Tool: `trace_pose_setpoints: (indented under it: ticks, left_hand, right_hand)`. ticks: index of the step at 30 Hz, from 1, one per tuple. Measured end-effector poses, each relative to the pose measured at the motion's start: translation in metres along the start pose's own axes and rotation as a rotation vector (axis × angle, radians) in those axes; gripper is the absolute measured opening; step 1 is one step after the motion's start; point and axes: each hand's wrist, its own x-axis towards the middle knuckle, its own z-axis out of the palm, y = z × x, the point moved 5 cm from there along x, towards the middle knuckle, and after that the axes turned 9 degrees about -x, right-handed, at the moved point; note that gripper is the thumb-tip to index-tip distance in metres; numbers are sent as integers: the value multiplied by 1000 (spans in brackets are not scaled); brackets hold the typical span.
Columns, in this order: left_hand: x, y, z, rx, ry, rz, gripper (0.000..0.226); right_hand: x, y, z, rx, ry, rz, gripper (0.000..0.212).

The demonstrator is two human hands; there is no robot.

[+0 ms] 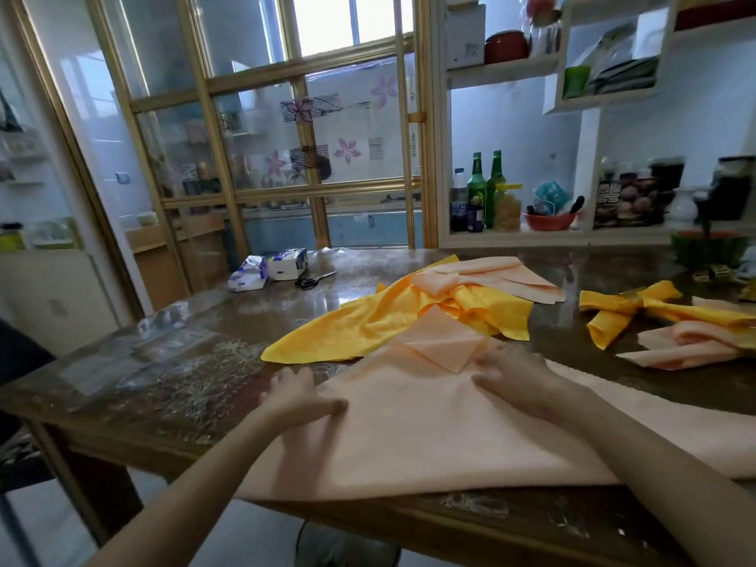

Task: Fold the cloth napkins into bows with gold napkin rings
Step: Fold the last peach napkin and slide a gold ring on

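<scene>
The dark glossy counter [163, 362] carries everything; a large peach napkin [409, 435] lies spread at its near edge, one corner folded in at the top; just behind it lies a crumpled yellow napkin [388, 321]; a finished yellow bow [630, 308] sits to the right; the right hand [519, 386] rests on the peach cloth, grip flat, holding nothing; the left hand [302, 396] meets the cloth's left edge, too blurred to tell its grip; scissors [313, 280] lie far back.
</scene>
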Motion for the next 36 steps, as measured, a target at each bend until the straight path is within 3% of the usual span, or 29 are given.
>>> trace_pose_setpoints:
  ticks: [4,6,8,10,13,17,19,22,24,26,28,31,33,34,36]
  left_hand:
    - [9,9,-5,-159,-189,22,56]
    - [11,20,-8,-150,-210,119,41]
    - [11,34,-17,-122,-128,212,19]
    - [15,47,-22,-48,-19,271,15]
    - [24,54,-18,127,68,262,21]
    - [13,52,9,348,232,289,47]
    - [1,52,26,245,189,363,51]
    - [-14,44,39,144,81,334,54]
    - [-21,42,37,179,82,331,54]
    - [-29,40,36,227,106,306,54]
    - [-36,44,33,302,176,321,56]
    - [-44,53,39,237,126,373,64]
    - [-48,55,48,171,17,385,89]
    - [-50,55,52,161,-12,394,107]
    - [-48,53,59,165,-30,397,120]
  right_hand:
    - [-10,62,-12,62,-72,304,75]
    - [-20,88,-19,95,-97,368,58]
    - [-34,99,-22,154,-171,401,39]
    - [-45,106,-24,127,-228,418,33]
    - [-53,111,-28,174,-146,429,24]
    - [-55,116,-29,186,2,391,7]
    - [-53,115,-24,172,23,364,2]
    - [-50,114,-18,130,20,401,7]
    - [-51,111,-18,29,-9,437,12]
    - [-55,99,-28,-301,16,433,22]
    - [-60,72,-40,-534,157,304,30]
    - [-75,21,-26,-205,72,-30,32]
    - [-84,-11,-11,-87,-74,-244,36]
    - [-83,-19,-6,-90,-89,-292,38]
    - [-67,-23,0,-100,-86,-270,44]
